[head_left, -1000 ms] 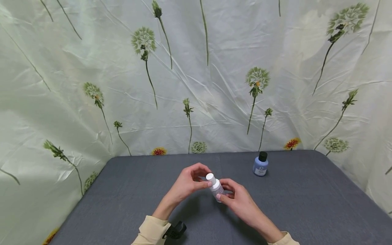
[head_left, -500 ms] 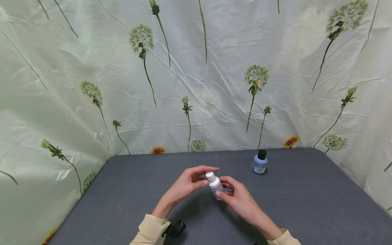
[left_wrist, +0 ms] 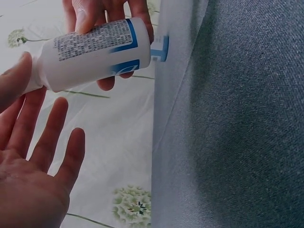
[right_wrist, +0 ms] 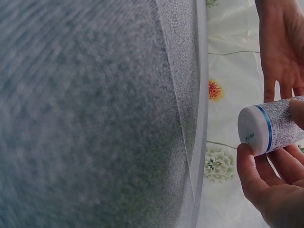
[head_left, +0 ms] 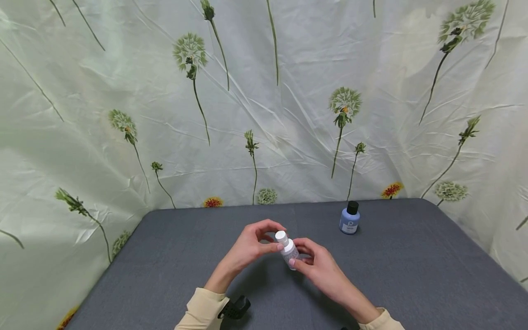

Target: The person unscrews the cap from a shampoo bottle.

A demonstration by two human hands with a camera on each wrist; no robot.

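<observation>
A small white bottle (head_left: 290, 256) with a printed label and blue bands is held tilted above the table, its white cap (head_left: 282, 236) leaning up and to the left. My right hand (head_left: 319, 266) grips the bottle's body, thumb in front and fingers behind. At the cap end, my left hand (head_left: 251, 245) pinches with thumb and index finger, while its other fingers spread loosely in the left wrist view. The bottle's round white base (right_wrist: 251, 130) faces the right wrist camera.
A blue bottle (head_left: 349, 223) with a black cap stands upright at the back right of the dark grey table (head_left: 185, 256). Behind the table hangs a pale curtain (head_left: 297, 151) printed with dandelions.
The left index finger lifted and straightened over the cap half a second ago, and is now bent back round it. The right hand keeps its grip; the blue bottle stays put.
</observation>
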